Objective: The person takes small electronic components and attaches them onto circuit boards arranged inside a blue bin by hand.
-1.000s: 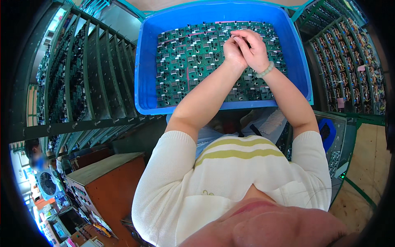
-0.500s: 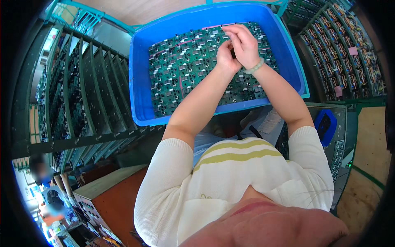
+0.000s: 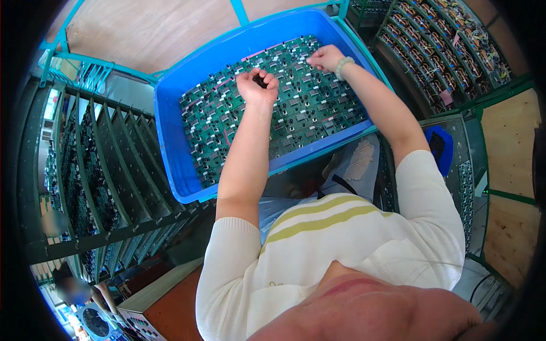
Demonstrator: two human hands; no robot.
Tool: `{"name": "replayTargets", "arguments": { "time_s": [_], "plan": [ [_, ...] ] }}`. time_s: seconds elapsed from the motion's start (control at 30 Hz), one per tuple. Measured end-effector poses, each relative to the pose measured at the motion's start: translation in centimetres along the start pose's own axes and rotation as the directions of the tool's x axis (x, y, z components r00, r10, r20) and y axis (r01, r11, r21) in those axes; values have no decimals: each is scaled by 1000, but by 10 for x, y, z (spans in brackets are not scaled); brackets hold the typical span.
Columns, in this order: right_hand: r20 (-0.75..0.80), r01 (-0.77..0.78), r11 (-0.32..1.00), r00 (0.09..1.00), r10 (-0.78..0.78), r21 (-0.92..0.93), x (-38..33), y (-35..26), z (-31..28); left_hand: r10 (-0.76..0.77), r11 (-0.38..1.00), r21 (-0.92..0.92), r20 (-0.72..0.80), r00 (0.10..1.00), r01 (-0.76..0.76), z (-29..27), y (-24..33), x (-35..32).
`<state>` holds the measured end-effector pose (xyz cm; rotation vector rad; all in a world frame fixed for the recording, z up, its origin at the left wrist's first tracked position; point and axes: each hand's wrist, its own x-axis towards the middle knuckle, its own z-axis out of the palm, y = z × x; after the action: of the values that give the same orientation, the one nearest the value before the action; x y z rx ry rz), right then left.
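A blue plastic tub (image 3: 169, 149) holds green circuit boards (image 3: 293, 118) laid side by side, dotted with small white and black parts. Over their middle my left hand (image 3: 256, 87) is curled upward around a cluster of small black parts (image 3: 260, 81); their exact kind is too small to tell. Farther right, my right hand (image 3: 328, 58) pinches thumb and fingers together at the far right part of the boards. Whatever sits between those fingertips is too small to make out. A beaded bracelet (image 3: 343, 67) circles my right wrist.
Dark slotted racks of circuit boards (image 3: 108, 165) stand on the left. Shelves of wired parts (image 3: 432, 57) rise at the far right. A smaller blue bin (image 3: 445, 150) sits beside my right elbow. Teal metal bars (image 3: 239, 12) frame the tub's far side.
My hands were together over the boards and have parted. The left, now showing black parts in its palm, moved left; the right pinches at the boards. The view has shifted slightly.
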<state>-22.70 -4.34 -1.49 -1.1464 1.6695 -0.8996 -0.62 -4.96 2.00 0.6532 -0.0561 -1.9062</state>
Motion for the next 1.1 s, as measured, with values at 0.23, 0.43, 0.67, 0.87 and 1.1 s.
{"name": "replayTargets", "arguments": {
  "time_s": [0.23,0.43,0.67,0.87,1.1],
  "plan": [
    [7,122,812,990,-144,-571,13,27,0,-96,995,2,89,991,96,-5,8,10],
    [57,192,686,975,-214,-702,12,29,10,-53,994,93,18,998,52,-3,4,18],
    [73,236,684,963,-259,-690,16,36,13,-77,985,160,46,996,69,-5,3,19],
    [99,215,700,974,-204,-681,9,29,11,-157,983,98,34,987,153,1,7,11],
    [31,71,656,997,-73,-752,-4,7,18,-90,994,68,33,995,88,-1,12,11]
  ]
}}
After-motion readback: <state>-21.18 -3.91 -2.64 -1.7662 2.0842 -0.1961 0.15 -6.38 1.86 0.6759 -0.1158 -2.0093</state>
